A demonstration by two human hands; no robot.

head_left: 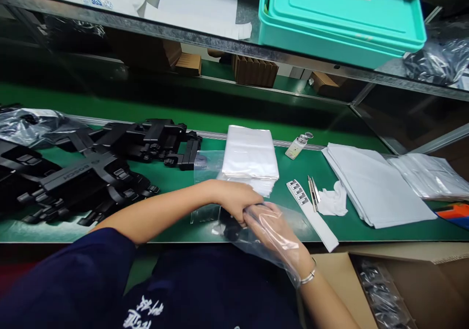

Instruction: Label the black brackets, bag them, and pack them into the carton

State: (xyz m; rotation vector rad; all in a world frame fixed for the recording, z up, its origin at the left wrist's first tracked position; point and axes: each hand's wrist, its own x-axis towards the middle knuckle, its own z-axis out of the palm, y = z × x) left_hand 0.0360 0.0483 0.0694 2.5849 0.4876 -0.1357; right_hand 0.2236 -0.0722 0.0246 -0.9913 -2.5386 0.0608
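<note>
The left hand's grip [236, 198] is clamped on the film of a clear plastic bag [286, 242], right by the other hand's fingertips. The right hand [269, 224] is inside that bag, its film reaching to the wrist by a silver bracelet [309, 273]; I can't tell whether those fingers pinch anything. The bag hangs at the front edge of the green tabletop [351, 229], with something dark under the hands, too covered to name.

Just beyond sits a stack of plastic bags [251, 153]. To its right stands a small bottle [296, 147], and nearer lie a label strip [311, 215], tweezers [312, 192] and a crumpled white tissue [333, 200], beside large white sheets [377, 185]. Black strapped units [88, 177], one lettered BOSCH, crowd the left side.
</note>
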